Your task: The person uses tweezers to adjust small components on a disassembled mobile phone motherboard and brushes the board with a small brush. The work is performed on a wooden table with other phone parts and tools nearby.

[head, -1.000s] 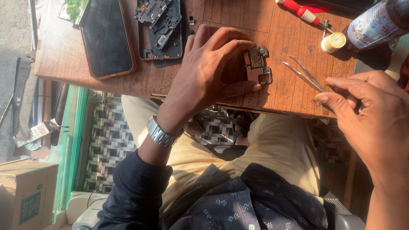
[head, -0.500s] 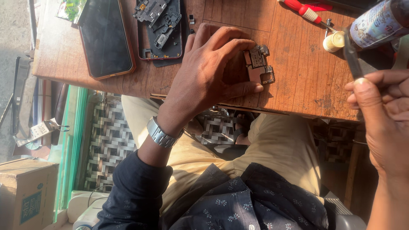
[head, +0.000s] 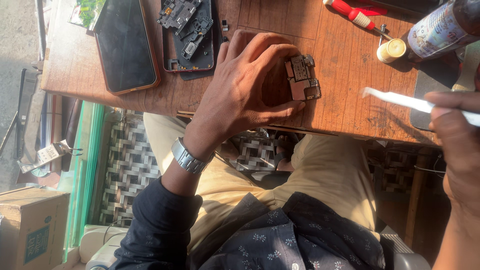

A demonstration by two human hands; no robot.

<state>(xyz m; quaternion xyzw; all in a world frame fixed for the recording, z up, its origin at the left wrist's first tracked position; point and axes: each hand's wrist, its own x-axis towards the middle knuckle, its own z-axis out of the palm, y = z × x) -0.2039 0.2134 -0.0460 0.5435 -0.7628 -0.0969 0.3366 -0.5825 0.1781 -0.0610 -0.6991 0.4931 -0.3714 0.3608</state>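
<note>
The left hand [head: 250,85] is curled over a small circuit board [head: 302,77] and pins it flat on the wooden bench [head: 345,100], with its fingers and thumb pressed together around the board's edges. The right hand [head: 457,135] is up at the side, closed tight on a thin white tool [head: 400,100] that looks blurry.

The board is little and has tiny parts. If the left hand lets go a bit, the board could slide. If the tool pokes too hard, it could scratch or break a part.

The bench is brown, scratched and sunny. On it lie a dark phone [head: 125,45], an open phone back [head: 192,32], a red screwdriver [head: 352,12], a small cream cap [head: 391,50] and a bottle [head: 440,27]. A cardboard box [head: 30,227] sits on the floor below.
</note>
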